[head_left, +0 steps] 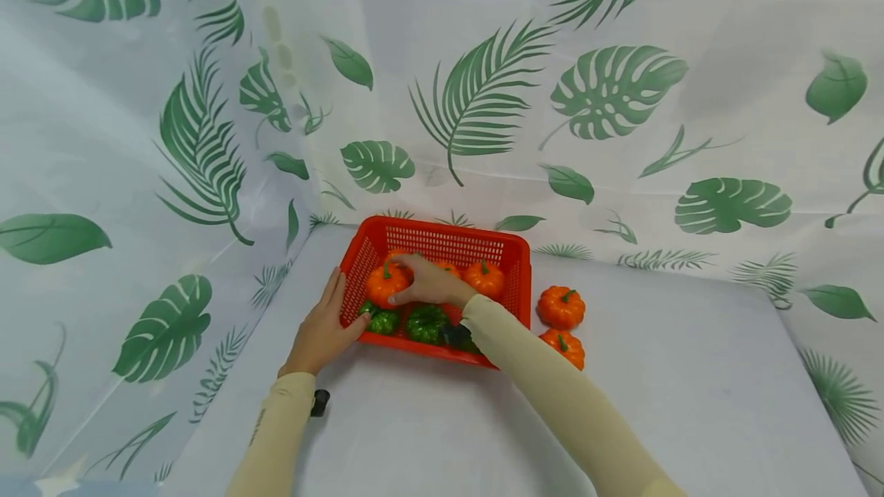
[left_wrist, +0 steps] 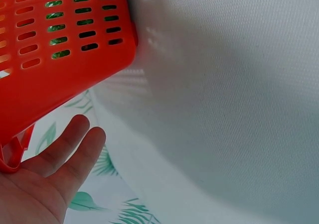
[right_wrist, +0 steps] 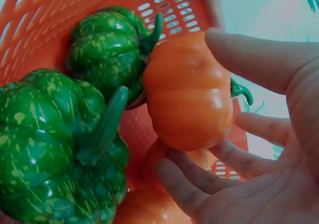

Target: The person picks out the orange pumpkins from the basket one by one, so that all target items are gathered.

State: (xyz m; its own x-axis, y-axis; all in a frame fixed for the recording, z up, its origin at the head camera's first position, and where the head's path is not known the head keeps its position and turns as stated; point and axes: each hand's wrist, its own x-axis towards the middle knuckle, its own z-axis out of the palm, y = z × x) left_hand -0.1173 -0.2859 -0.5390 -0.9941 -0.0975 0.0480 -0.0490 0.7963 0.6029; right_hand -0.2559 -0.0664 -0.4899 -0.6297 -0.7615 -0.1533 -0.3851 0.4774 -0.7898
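A red plastic basket [head_left: 442,351] with perforated walls holds orange mini pumpkins and green speckled pumpkins. My right hand [head_left: 431,284] reaches over the front into its left part. Thumb and fingers hold an orange pumpkin [right_wrist: 189,92] from two sides, its green stem pointing away from the green ones. Beside it lie two green pumpkins, one nearer [right_wrist: 50,144] and one farther [right_wrist: 107,50]. At the basket's left front corner rests my left hand [head_left: 323,332], fingers straight along the outside and thumb by the front rim. The left wrist view shows two extended fingers [left_wrist: 82,157] beneath the basket wall.
Two more orange pumpkins, one behind [head_left: 561,307] and one in front [head_left: 565,347], lie on the white table [head_left: 656,374] just right of the basket. Another orange pumpkin [head_left: 485,279] sits inside on the right. Leaf-printed sheeting [head_left: 483,98] stands behind and to the left.
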